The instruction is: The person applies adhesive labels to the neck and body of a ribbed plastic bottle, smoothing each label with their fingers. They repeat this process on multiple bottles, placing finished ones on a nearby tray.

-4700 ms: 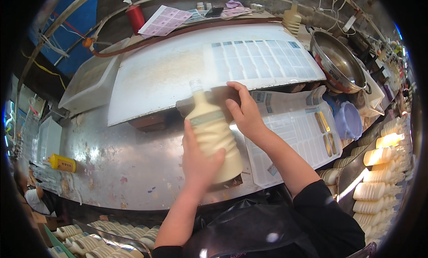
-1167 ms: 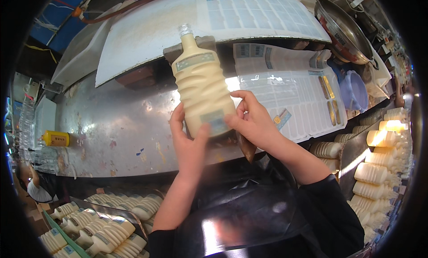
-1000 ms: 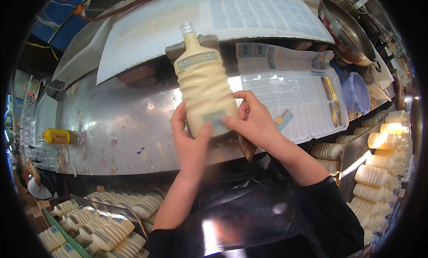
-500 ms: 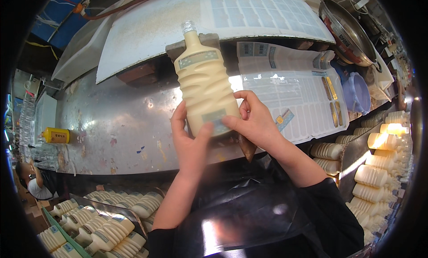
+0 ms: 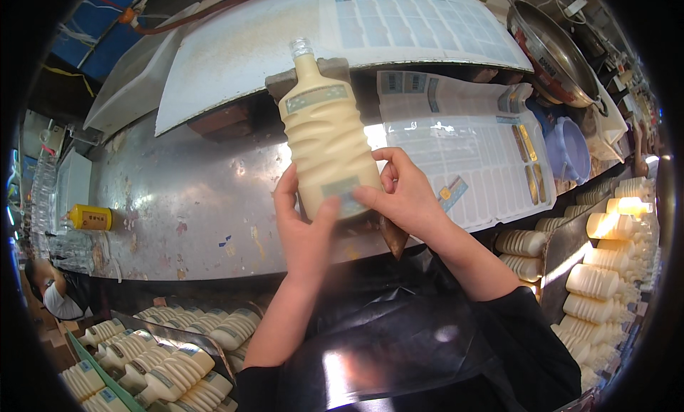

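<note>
A cream-coloured bottle (image 5: 329,138) with wavy ridges and a clear top leans back, its shoulders near a grey block (image 5: 336,67). My left hand (image 5: 305,230) is closed on its lower left side, fingers along the edge and thumb across the front. My right hand (image 5: 410,198) grips the lower right side, the thumb pressing at a small blue-green label (image 5: 344,187) near the base. The left thumb is smeared by motion and covers part of that label. A wider patterned label (image 5: 315,99) crosses the shoulder. Under the base, a pointed brown piece (image 5: 393,239) sticks out.
Right of the bottle, sheets of labels (image 5: 463,148) lie on the metal table (image 5: 192,198); a white board (image 5: 249,34) stands behind. A yellow bottle (image 5: 90,217), purple bucket (image 5: 568,150) and large pan (image 5: 559,52) are around. Crates of similar bottles (image 5: 178,369) flank me. A person (image 5: 60,291) is far left.
</note>
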`<action>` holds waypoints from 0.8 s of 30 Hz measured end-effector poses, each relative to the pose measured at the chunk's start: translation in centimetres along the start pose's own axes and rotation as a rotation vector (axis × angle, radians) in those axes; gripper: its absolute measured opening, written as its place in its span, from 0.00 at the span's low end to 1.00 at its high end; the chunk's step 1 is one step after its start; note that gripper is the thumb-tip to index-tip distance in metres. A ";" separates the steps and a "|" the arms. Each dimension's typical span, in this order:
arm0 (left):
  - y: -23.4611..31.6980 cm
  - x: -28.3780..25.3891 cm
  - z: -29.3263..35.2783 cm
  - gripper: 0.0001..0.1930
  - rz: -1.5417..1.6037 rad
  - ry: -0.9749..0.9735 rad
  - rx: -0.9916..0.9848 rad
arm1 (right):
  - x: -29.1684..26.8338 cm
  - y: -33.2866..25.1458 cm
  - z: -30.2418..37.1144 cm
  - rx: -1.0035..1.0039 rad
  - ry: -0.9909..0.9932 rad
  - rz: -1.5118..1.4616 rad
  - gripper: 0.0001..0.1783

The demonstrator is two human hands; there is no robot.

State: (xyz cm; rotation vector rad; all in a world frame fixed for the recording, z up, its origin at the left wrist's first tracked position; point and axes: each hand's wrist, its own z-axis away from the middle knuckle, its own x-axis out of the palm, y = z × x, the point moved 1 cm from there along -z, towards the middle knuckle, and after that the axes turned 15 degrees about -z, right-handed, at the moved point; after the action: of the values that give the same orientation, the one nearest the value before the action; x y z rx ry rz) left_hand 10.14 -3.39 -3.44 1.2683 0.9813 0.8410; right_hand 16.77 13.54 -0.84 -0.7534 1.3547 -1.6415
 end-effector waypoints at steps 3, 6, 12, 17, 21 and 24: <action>0.0 0.0 0.0 0.39 -0.008 0.004 -0.002 | 0.0 -0.1 0.0 0.000 -0.003 -0.001 0.36; -0.3 0.0 -0.1 0.39 -0.030 0.005 0.024 | 0.0 0.4 0.0 -0.021 -0.009 -0.009 0.36; -0.9 -0.2 -0.3 0.37 0.042 0.005 0.030 | -0.6 1.0 -0.5 -0.036 -0.049 -0.065 0.36; -0.9 -0.2 -0.2 0.35 0.079 -0.003 0.031 | -0.1 -0.1 0.1 -0.010 -0.030 0.022 0.36; -0.7 -0.1 -0.1 0.36 0.060 -0.001 0.018 | -0.2 -0.1 0.0 -0.016 -0.034 0.043 0.36; -0.7 -0.1 -0.1 0.36 0.059 0.002 0.017 | -0.2 0.0 0.0 -0.026 -0.033 0.043 0.36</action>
State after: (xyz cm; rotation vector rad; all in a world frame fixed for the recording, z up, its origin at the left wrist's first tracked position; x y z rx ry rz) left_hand 10.00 -3.49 -4.15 1.3163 0.9582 0.8810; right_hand 16.84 13.73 -0.83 -0.7578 1.3623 -1.5740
